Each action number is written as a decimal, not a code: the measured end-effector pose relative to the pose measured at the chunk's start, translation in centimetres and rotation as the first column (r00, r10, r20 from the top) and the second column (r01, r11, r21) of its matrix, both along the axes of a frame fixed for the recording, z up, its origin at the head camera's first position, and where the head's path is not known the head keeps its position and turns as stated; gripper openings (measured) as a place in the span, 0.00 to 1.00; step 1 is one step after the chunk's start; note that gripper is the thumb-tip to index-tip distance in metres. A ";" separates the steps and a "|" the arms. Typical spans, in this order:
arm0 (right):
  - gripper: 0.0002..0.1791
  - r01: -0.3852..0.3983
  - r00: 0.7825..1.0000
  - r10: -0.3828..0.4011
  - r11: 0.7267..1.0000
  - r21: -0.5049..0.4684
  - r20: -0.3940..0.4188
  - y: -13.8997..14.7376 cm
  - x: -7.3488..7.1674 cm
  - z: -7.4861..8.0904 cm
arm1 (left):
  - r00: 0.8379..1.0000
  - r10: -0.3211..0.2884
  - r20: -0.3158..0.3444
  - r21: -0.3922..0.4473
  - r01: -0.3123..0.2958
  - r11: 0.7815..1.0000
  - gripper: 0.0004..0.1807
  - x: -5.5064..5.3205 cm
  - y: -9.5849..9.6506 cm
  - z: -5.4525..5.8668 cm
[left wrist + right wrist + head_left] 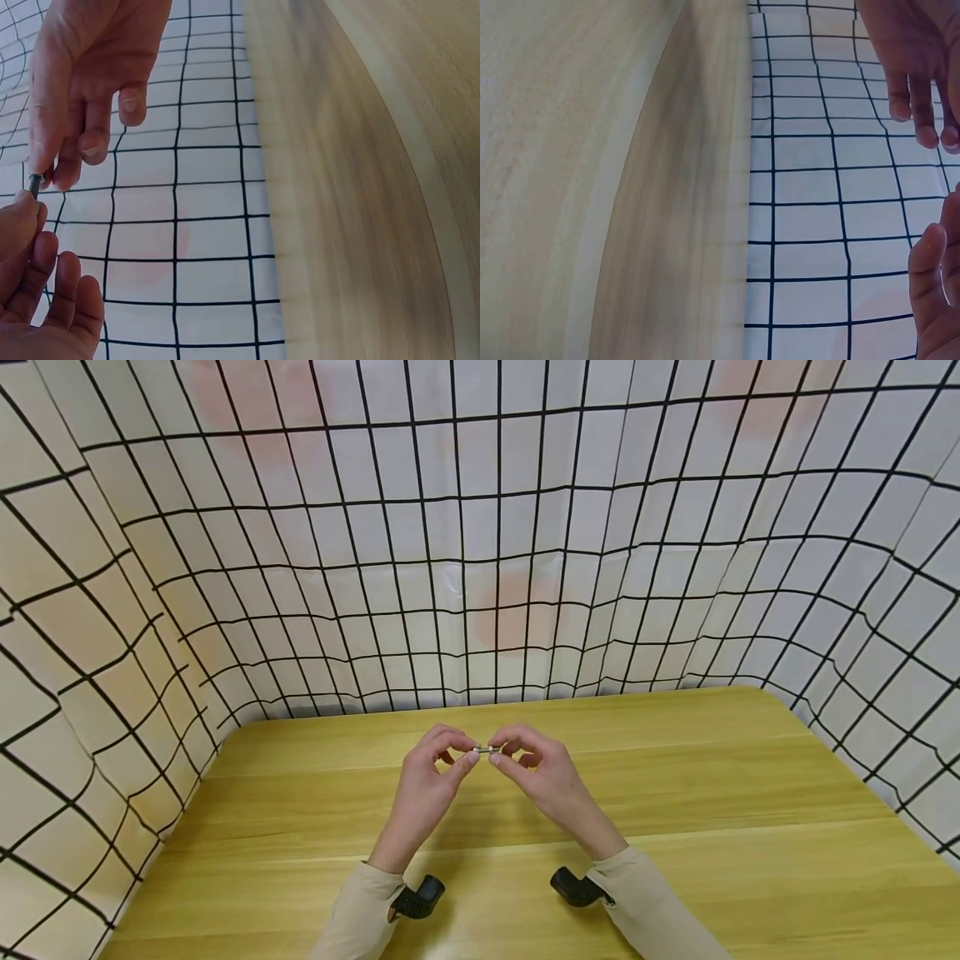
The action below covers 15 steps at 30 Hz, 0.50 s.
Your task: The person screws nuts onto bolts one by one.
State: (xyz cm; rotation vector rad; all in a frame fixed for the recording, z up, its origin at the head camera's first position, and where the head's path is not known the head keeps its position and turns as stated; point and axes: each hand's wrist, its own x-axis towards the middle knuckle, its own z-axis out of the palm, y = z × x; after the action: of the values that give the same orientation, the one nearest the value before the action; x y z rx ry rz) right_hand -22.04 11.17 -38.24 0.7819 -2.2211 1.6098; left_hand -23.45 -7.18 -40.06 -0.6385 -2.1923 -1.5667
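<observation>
A small, slim metal bolt-like rod (483, 750) is held level between both hands, above the far half of the table. My left hand (427, 781) pinches its left end with thumb and index finger; my right hand (551, 781) does the same at the right end. Silvery wider parts show by the fingertips, and a short darker stretch lies between them. Seen from the left wrist, the dark rod (35, 184) bridges the two sets of fingertips. In the right wrist view both hands are partly cut off, and the rod is out of frame.
The wooden table (300, 827) spreads under both hands. White sheeting with a black grid (487, 543) rises behind its far edge and along both sides. Black wrist-worn devices (420, 897) sit at the beige sleeve cuffs (633, 877).
</observation>
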 end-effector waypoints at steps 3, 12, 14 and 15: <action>0.04 0.013 0.999 -0.013 1.000 0.006 0.039 0.0 0.1 0.1 | 1.000 -0.002 0.003 0.005 0.002 1.000 0.03 0.0 0.0 0.1; 0.04 0.024 0.994 -0.024 1.000 0.006 0.104 -0.2 0.2 0.2 | 1.000 -0.007 0.001 0.005 0.007 1.000 0.03 0.1 0.2 0.0; 0.04 0.022 0.992 -0.023 1.000 0.008 0.123 -0.1 0.3 0.3 | 1.000 0.000 0.001 0.003 0.000 1.000 0.04 0.1 0.2 0.0; 0.05 0.018 0.992 -0.019 1.000 0.010 0.126 -0.1 0.3 0.3 | 1.000 0.002 0.000 0.002 -0.002 1.000 0.04 0.1 0.2 0.0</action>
State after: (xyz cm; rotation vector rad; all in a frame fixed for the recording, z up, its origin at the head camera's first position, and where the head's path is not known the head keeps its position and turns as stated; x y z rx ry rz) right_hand -21.72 11.06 -37.92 0.6766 -2.3162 1.6855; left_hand -23.37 -7.02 -40.03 -0.6348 -2.1905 -1.5678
